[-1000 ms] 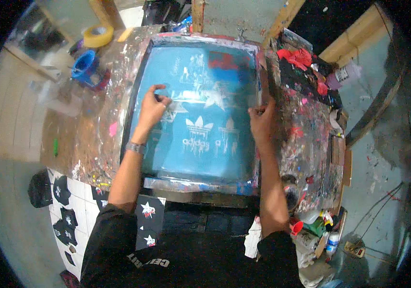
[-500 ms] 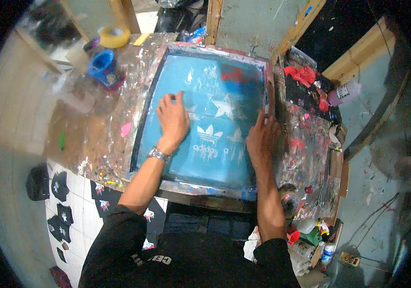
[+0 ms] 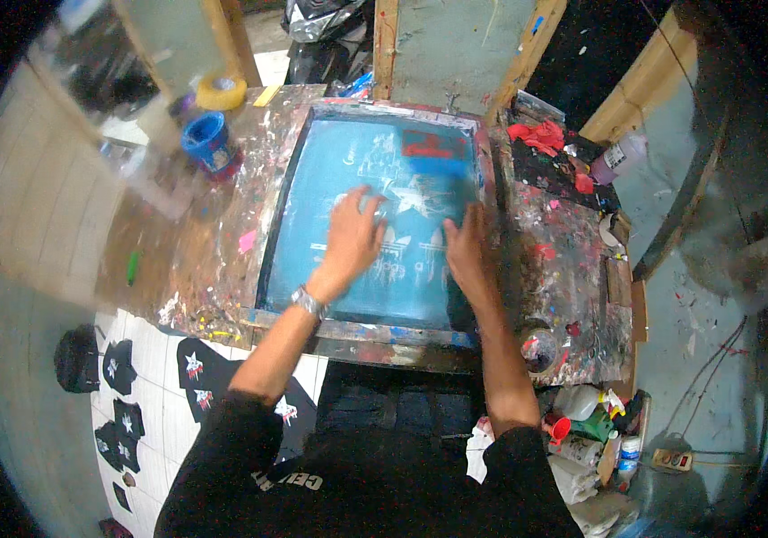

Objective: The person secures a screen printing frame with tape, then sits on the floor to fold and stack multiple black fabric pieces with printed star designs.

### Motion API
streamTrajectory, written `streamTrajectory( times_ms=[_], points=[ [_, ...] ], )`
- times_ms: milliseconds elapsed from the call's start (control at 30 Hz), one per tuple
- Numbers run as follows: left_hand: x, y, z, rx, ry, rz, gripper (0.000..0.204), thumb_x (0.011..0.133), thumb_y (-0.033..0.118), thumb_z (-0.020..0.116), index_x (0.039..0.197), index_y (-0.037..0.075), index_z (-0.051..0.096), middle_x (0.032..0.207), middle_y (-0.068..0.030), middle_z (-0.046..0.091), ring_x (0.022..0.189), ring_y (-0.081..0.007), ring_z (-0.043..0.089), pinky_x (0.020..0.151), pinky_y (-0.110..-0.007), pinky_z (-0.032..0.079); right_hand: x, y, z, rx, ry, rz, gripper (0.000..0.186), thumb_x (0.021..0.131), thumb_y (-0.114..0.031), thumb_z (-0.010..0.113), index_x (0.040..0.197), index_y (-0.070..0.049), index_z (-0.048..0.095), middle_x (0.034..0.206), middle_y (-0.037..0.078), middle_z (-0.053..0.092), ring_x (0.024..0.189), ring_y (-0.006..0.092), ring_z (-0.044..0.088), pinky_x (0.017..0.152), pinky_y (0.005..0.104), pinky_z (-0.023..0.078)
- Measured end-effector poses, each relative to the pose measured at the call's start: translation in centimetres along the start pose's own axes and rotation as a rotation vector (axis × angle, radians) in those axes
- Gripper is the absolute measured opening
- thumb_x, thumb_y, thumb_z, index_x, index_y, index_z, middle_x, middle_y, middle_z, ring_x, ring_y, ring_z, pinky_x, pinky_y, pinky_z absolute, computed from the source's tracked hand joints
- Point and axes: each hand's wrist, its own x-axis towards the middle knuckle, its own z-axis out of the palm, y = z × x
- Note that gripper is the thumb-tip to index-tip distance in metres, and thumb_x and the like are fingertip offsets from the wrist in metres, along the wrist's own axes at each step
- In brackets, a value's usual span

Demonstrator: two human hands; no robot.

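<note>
A silk-screen frame (image 3: 287,208) with blue-green mesh lies on the workbench in front of me. Its mesh carries pale stencil shapes: a large star (image 3: 414,196), leaf-like motifs and lettering, with a red and blue smeared patch (image 3: 434,152) at the upper right. My left hand (image 3: 353,235), a metal watch (image 3: 308,302) on its wrist, is over the middle of the mesh with bent fingers apart. Over the right part, my right hand (image 3: 467,251) has its thumb and fingers apart. Neither shows anything held. Contact with the mesh is hard to judge.
A blue paint tub (image 3: 207,143) and a yellow tape roll (image 3: 220,92) stand at the back left. Red rags (image 3: 538,136) and a pinkish bottle (image 3: 619,159) are on the right. Printed black fabric pieces (image 3: 197,368) lie on the white tiled floor, lower left.
My left hand has shifted right toward the mesh's middle. My right hand has come inward from the frame's right edge. The whole view has also shifted slightly.
</note>
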Motion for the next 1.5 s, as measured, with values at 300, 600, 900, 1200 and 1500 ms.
streamTrajectory(
  times_ms=[300, 600, 900, 1200, 1500],
  points=[
    [-7.1, 18.0, 10.8, -0.373, -0.223, 0.643, 0.066, 0.078, 0.007, 0.067, 0.140, -0.001, 0.046, 0.129, -0.0220, 0.058, 0.124, -0.0390, 0.054, 0.112, -0.049, 0.038, -14.4, 0.2, -23.6, -0.095, -0.400, 0.084, 0.028, 0.090, -0.021, 0.068, 0.104, 0.003, 0.066, 0.101, 0.024, 0.065, 0.101, 0.0427, 0.060, 0.101, 0.0515, 0.040],
    [-7.9, 15.3, 1.0, -0.873, -0.470, 0.188, 0.050, 0.085, 0.009, 0.069, 0.133, 0.003, 0.055, 0.107, -0.0171, 0.068, 0.107, -0.0359, 0.064, 0.103, -0.045, 0.046, -13.8, -3.1, -27.2, 0.291, -0.499, 0.158, 0.020, 0.094, -0.022, 0.065, 0.099, -0.003, 0.067, 0.096, 0.018, 0.067, 0.097, 0.0393, 0.063, 0.108, 0.0529, 0.037],
    [-8.6, 13.6, -6.6, -0.800, -0.710, 0.163, 0.059, 0.084, 0.012, 0.070, 0.138, -0.002, 0.054, 0.143, -0.0199, 0.055, 0.134, -0.0327, 0.051, 0.112, -0.041, 0.039, -14.6, -4.4, -24.5, 0.559, -0.431, -0.320, 0.016, 0.092, -0.022, 0.066, 0.104, -0.010, 0.065, 0.089, 0.005, 0.061, 0.086, 0.0232, 0.063, 0.104, 0.0475, 0.044],
    [-14.3, 13.2, -11.0, -0.620, -0.459, -0.134, 0.052, 0.086, 0.010, 0.074, 0.135, 0.003, 0.059, 0.145, -0.0172, 0.054, 0.133, -0.0317, 0.054, 0.109, -0.039, 0.044, -15.4, -8.0, -20.4, 0.553, -0.370, -0.413, 0.020, 0.085, -0.020, 0.072, 0.100, -0.010, 0.062, 0.095, 0.007, 0.064, 0.095, 0.0258, 0.064, 0.104, 0.0495, 0.043],
    [-15.4, 12.0, -11.2, -0.905, -0.524, -0.266, 0.053, 0.084, 0.013, 0.078, 0.133, 0.003, 0.061, 0.133, -0.0171, 0.064, 0.126, -0.0294, 0.060, 0.105, -0.040, 0.048, -17.4, -7.7, -19.7, 0.633, -0.492, -0.453, 0.027, 0.082, -0.015, 0.073, 0.106, -0.008, 0.062, 0.101, 0.010, 0.067, 0.100, 0.0301, 0.065, 0.101, 0.0519, 0.042]
  ],
)
